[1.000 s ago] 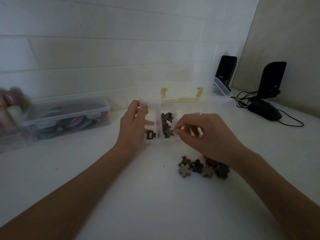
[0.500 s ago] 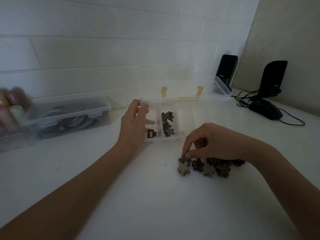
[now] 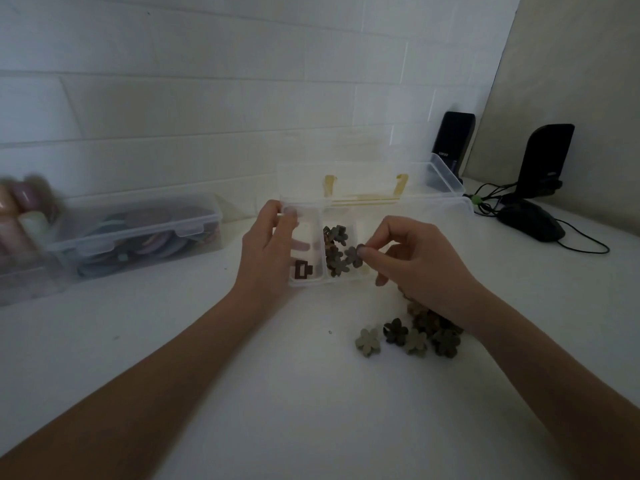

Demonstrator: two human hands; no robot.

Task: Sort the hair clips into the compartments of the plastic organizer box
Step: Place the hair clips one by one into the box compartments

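Right hand pinches flower clip over organizer; left hand grips its left wall. Loose clips near right; closed box left; mouse, speakers far right.

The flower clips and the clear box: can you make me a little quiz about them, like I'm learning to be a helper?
1. True or false: the right hand pinches a flower clip over the organizer box.
2. Which compartment holds the pile of flower clips? A) the leftmost one B) the second from the left C) none
3. Fill in: the lone clip in the leftmost compartment is a dark, ______-shaped clip.

Key
1. True. The left hand holds the box's left end.
2. B. More loose flower clips lie on the table.
3. Rectangular.
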